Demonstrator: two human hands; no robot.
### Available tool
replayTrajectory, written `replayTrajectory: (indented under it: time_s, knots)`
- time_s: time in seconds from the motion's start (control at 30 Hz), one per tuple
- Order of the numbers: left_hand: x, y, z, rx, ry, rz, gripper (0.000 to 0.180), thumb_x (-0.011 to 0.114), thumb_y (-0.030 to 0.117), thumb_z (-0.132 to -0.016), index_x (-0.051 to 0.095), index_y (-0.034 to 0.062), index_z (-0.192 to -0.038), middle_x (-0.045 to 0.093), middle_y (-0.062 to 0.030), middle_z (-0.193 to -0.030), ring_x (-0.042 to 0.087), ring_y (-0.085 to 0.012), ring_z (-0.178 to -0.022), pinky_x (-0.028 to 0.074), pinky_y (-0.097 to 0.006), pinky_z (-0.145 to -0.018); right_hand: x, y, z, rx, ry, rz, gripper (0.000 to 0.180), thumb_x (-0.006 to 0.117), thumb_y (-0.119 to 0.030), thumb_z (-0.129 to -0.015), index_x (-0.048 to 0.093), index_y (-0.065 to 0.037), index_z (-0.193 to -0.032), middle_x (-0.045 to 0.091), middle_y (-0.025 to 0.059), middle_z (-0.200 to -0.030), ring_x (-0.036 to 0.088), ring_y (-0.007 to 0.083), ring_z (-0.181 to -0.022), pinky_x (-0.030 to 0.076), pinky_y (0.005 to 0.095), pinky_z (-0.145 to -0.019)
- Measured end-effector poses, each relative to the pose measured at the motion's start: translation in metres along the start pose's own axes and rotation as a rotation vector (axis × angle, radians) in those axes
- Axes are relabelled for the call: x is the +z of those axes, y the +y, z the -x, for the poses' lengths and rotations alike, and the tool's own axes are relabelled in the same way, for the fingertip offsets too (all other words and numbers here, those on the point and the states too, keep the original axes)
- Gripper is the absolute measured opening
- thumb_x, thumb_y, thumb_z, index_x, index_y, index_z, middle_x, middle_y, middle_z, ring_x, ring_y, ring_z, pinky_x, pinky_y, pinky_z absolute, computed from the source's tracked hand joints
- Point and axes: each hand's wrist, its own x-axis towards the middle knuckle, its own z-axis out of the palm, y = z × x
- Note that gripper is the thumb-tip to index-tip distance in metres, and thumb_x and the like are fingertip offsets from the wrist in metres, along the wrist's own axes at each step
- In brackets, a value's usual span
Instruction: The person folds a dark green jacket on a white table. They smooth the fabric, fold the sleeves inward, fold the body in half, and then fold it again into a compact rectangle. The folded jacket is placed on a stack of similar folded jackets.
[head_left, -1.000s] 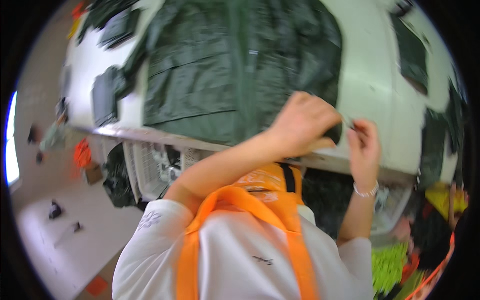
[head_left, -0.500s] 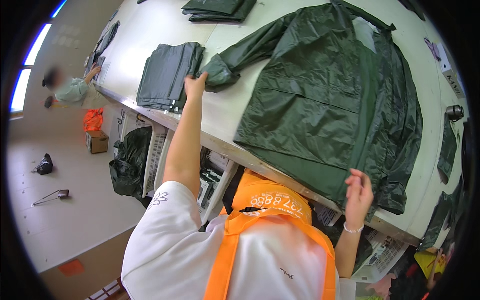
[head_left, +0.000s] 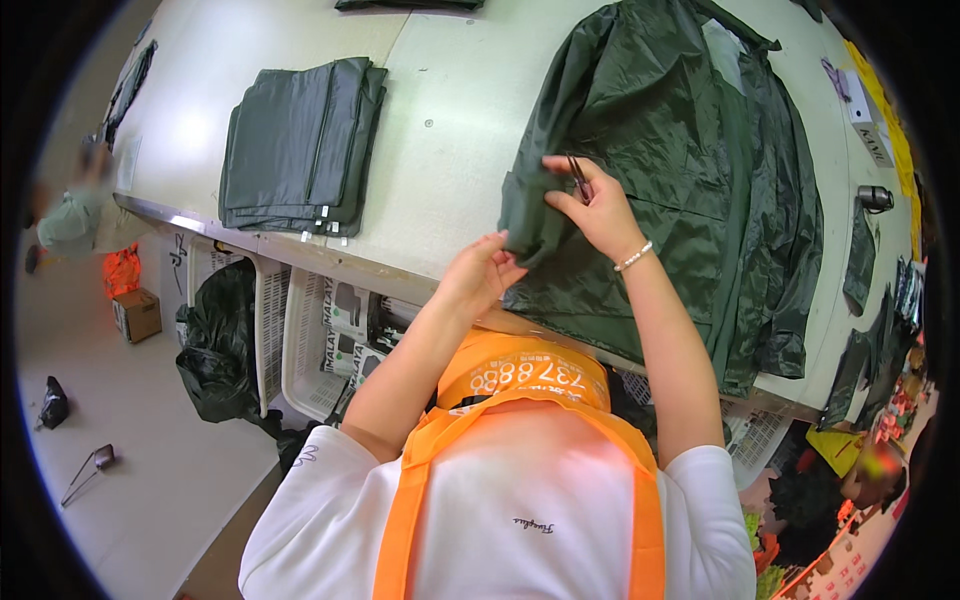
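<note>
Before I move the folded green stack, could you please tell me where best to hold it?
I'd grip the folded stack by its left and right sides together, coming from the near side of the table: it lies flat, both sides are free, and its slightly uneven layers might slip otherwise.

Worn: white short-sleeved shirt (head_left: 480, 480), small dark cursive mark (head_left: 533, 525) on chest; dark line motif (head_left: 306, 455) on left sleeve (head_left: 315, 500), partly seen, shape unclear. Right sleeve (head_left: 705, 500) plain white where visible. Over shirt: bright orange apron (head_left: 520, 375), white printing across its front, two flat orange straps (head_left: 398, 520). Left hand (head_left: 477, 275) bare; right hand (head_left: 603, 212) bare, pale beaded bracelet (head_left: 633, 256) at wrist.
</note>
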Motion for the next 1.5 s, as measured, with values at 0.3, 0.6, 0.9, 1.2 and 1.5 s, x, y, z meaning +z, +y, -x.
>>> replayTrajectory:
  time_s: [0.3,0.6,0.9,1.2,1.5]
  knots:
    - [0.060,0.084,-0.007,1.138,-0.454,-1.205,0.041,0.068,0.013,-0.078,0.051,0.0028,-0.114,0.063,-0.0085,-0.095,0.061,-0.0183,-0.087,0.047,-0.032,-0.080,0.003,-0.012,-0.004,0.067,-0.041,-0.110,0.024,0.073,-0.003,-0.074,0.057,-0.002,-0.093,0.057,-0.0038,-0.085,0.042,0.0035,-0.065,0.039,0.0193,-0.060]
    - [0.076,0.074,-0.034,0.563,-0.453,-1.022,0.024,0.066,0.006,-0.080,0.062,0.0017,-0.103,0.064,-0.0014,-0.085,0.055,-0.0070,-0.081,0.046,-0.024,-0.074,-0.017,-0.027,-0.001,-0.096,0.199,0.128,0.012,0.073,-0.001,-0.073,0.062,0.001,-0.078,0.060,0.0006,-0.075,0.046,0.0044,-0.060,0.038,0.0194,-0.054]
    - [0.079,0.060,-0.038,0.489,-0.217,-0.914,0.019,0.066,0.016,-0.085,0.071,-0.0014,-0.091,0.069,-0.0047,-0.083,0.061,-0.0084,-0.078,0.048,-0.022,-0.070,-0.014,-0.028,-0.010,-0.012,0.409,0.150,0.020,0.066,-0.011,-0.084,0.056,-0.001,-0.097,0.058,0.0050,-0.082,0.050,0.0094,-0.063,0.043,0.0234,-0.059]
    - [0.073,0.067,-0.041,0.441,-0.252,-0.670,0.022,0.064,0.018,-0.087,0.069,-0.0013,-0.096,0.068,-0.0070,-0.092,0.061,-0.0099,-0.082,0.048,-0.023,-0.075,0.002,-0.033,0.012,-0.031,0.169,0.430,0.020,0.061,-0.022,-0.087,0.054,-0.004,-0.092,0.057,0.0095,-0.091,0.061,0.0256,-0.076,0.048,0.0347,-0.065]
    - [0.078,0.070,-0.034,0.446,-0.292,-0.771,0.025,0.063,0.020,-0.088,0.069,-0.0018,-0.098,0.068,-0.0081,-0.095,0.060,-0.0105,-0.089,0.046,-0.026,-0.083,0.001,-0.043,0.004,-0.060,0.097,0.608,0.017,0.063,-0.021,-0.083,0.055,-0.007,-0.086,0.057,0.0075,-0.086,0.059,0.0291,-0.070,0.047,0.0371,-0.060]
